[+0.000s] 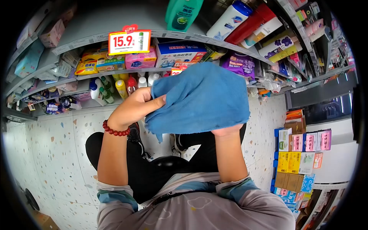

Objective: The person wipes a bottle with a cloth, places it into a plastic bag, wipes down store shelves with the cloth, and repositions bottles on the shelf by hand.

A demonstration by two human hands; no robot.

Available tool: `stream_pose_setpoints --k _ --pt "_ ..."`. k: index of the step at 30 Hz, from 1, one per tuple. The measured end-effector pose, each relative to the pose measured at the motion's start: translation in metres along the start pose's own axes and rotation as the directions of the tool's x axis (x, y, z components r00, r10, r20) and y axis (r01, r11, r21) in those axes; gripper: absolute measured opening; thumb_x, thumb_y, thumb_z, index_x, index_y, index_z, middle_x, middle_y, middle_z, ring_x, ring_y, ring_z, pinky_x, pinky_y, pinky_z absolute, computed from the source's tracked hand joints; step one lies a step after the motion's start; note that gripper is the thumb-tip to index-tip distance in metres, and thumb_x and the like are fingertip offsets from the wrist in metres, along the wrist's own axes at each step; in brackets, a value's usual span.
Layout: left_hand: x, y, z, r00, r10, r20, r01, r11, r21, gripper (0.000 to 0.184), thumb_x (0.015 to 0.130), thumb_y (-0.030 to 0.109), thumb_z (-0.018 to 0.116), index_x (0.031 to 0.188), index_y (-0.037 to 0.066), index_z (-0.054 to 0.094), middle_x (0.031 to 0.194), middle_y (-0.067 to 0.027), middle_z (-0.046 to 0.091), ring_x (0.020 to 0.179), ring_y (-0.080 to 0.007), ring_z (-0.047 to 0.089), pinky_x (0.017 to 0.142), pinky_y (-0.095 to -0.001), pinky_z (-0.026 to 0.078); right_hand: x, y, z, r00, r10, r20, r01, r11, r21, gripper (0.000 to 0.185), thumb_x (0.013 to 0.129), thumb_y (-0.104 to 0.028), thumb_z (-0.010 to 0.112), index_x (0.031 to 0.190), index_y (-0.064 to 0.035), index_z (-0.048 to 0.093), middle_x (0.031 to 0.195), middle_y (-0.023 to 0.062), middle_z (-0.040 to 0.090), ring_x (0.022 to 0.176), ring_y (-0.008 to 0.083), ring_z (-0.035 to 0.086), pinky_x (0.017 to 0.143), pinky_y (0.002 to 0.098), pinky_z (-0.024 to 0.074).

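Observation:
A blue cloth (pixel 203 99) is spread out in front of me, above my knees. My left hand (pixel 138 105), with a red bead bracelet (pixel 116 128) at its wrist, pinches the cloth's left edge between thumb and fingers. The cloth lies over my right hand (pixel 227 130); only the heel of that hand and the wrist show below its lower edge. The fingers of my right hand are hidden under the fabric.
Shop shelves curve ahead, with boxes (pixel 180 51), bottles (pixel 121 89) and a price sign (pixel 129 42). A green bottle (pixel 184 15) stands on the upper shelf. Stacked boxed goods (pixel 293 161) are on the right. Speckled floor (pixel 53 153) lies around my crouched legs.

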State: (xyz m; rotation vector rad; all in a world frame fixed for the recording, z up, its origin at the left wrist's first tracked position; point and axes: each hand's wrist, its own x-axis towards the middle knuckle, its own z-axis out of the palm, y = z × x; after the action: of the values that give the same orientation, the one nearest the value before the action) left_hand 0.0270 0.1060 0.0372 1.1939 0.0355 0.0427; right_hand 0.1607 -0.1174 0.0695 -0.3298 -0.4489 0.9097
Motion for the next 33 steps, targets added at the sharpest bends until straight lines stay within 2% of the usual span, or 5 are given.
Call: stream_pose_setpoints --k 6,18,21,26,33 --pt "0.027 -0.024 0.010 0.955 0.074 -0.288 -0.037 0.991 0.130 0.028 0.104 0.024 0.055 0.108 -0.002 0.066 0.087 0.0050 0.064 0.074 -0.0004 0.052 0.066 -0.0194 0.043 -0.028 -0.030 -0.015 0.969 -0.072 -0.238 -0.085 0.802 -0.591 0.057 0.103 -0.039 0.037 0.149 -0.0056 0.036 0.151 0.0145 0.043 0.133 0.0281 0.048 0.111 0.0433 0.0401" --pt "0.042 -0.043 0.032 0.863 0.383 -0.329 -0.034 0.694 0.719 0.043 0.088 0.022 0.074 0.124 0.006 0.057 0.119 -0.0078 0.057 0.111 -0.0173 0.054 0.089 -0.0328 0.047 -0.028 -0.024 0.006 0.913 0.047 -0.405 -0.121 0.980 -0.159 0.038 0.102 -0.033 0.046 0.123 -0.0028 0.056 0.120 0.0119 0.064 0.107 0.0262 0.064 0.094 0.0396 0.0521" --pt "0.036 -0.035 0.044 0.946 0.287 -0.151 -0.152 0.802 0.577 0.042 0.087 0.027 0.077 0.119 0.008 0.059 0.115 -0.0049 0.060 0.108 -0.0168 0.057 0.092 -0.0338 0.046 -0.003 -0.021 0.038 0.996 0.038 -0.085 -0.068 -0.328 -0.942 0.027 0.097 -0.027 0.056 0.112 -0.0048 0.062 0.107 0.0101 0.067 0.098 0.0235 0.066 0.089 0.0373 0.0539" --pt "0.034 -0.038 0.072 0.955 0.285 0.078 -0.276 0.764 0.584 0.043 0.080 0.024 0.083 0.112 0.006 0.062 0.104 -0.0060 0.057 0.096 -0.0172 0.058 0.084 -0.0295 0.048 -0.032 0.011 -0.016 0.932 0.079 -0.354 -0.220 0.900 -0.376 0.032 0.100 -0.030 0.050 0.119 -0.0051 0.057 0.111 0.0091 0.062 0.104 0.0215 0.063 0.091 0.0396 0.0525" --pt "0.036 -0.070 0.094 0.941 0.312 0.132 -0.318 0.678 0.663 0.023 0.088 0.024 0.071 0.102 0.006 0.067 0.102 -0.0120 0.061 0.097 -0.0333 0.060 0.084 -0.0395 0.049 -0.048 0.037 -0.059 0.858 0.120 -0.499 -0.143 0.990 -0.007 0.037 0.103 -0.034 0.042 0.119 -0.0049 0.059 0.117 0.0118 0.062 0.110 0.0238 0.060 0.098 0.0380 0.0487"
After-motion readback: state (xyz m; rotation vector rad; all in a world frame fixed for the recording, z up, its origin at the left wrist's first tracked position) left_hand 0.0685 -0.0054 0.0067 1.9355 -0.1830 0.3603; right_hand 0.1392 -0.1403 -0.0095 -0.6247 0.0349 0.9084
